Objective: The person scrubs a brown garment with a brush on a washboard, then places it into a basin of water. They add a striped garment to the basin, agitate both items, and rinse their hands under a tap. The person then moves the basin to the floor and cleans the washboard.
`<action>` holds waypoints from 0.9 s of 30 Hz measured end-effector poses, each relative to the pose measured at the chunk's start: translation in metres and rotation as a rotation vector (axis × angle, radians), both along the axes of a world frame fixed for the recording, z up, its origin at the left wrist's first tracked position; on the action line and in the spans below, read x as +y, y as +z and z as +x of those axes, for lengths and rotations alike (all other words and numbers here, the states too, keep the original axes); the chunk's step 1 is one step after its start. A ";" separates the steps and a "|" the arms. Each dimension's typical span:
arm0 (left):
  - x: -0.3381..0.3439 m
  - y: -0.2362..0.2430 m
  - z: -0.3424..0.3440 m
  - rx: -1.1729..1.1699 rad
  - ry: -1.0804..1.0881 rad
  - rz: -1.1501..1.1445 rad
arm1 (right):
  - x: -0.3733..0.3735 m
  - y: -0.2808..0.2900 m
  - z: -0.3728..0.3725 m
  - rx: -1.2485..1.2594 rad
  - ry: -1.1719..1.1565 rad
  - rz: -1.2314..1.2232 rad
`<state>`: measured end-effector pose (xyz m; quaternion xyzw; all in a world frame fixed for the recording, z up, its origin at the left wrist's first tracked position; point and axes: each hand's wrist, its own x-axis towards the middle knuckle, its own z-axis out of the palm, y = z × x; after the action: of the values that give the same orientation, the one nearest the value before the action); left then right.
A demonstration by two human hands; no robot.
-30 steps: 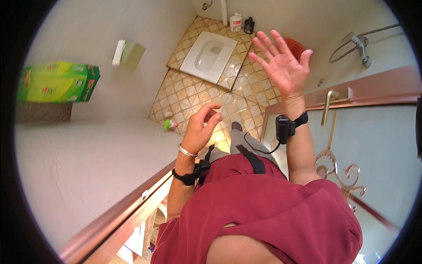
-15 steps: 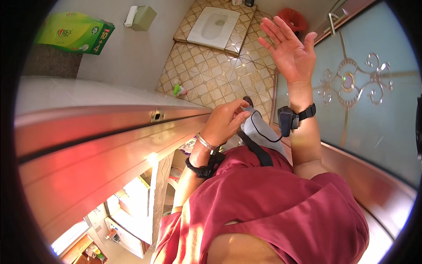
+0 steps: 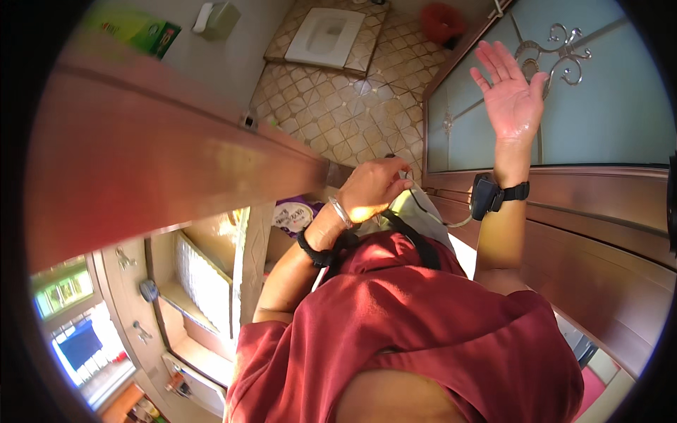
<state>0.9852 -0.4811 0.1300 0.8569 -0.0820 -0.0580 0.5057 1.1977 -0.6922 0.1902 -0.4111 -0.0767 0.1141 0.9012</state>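
My right hand [image 3: 511, 106] is raised with the palm up and the fingers stretched out, in front of a frosted glass door [image 3: 606, 106] with silver scroll ornaments. Nothing lies in the palm, and its heel glistens as if wet. My left hand [image 3: 372, 185] hangs before my waist, fingers loosely bent and thumb a little apart from them; I see nothing held. A thin dark cable [image 3: 423, 204] runs just past its fingertips. Black strapped devices sit on both wrists, the right one [image 3: 486, 196] plainly seen, and a silver bangle [image 3: 340, 211] is on the left.
A reddish-brown door frame [image 3: 176, 169] with a metal latch plate [image 3: 248, 121] stands on my left. Ahead are a tiled floor [image 3: 331, 106], a white squat toilet [image 3: 324, 39], a red bin [image 3: 443, 25] and a green package [image 3: 134, 32]. Lower left shows cabinets and a window [image 3: 84, 345].
My body has moved back through the doorway, so the toilet and tiles sit farther off and more of the room at lower left shows. My right hand has shifted right, still palm up.
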 end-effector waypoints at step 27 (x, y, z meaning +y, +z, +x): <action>-0.040 0.000 -0.379 0.157 0.684 0.140 | 0.033 -0.094 -0.259 -0.135 0.513 -0.645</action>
<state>0.6061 -0.5214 0.1300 0.8602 0.2529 0.0434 0.4407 0.9391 -0.6589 0.0957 -0.6463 -0.1958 0.3259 0.6616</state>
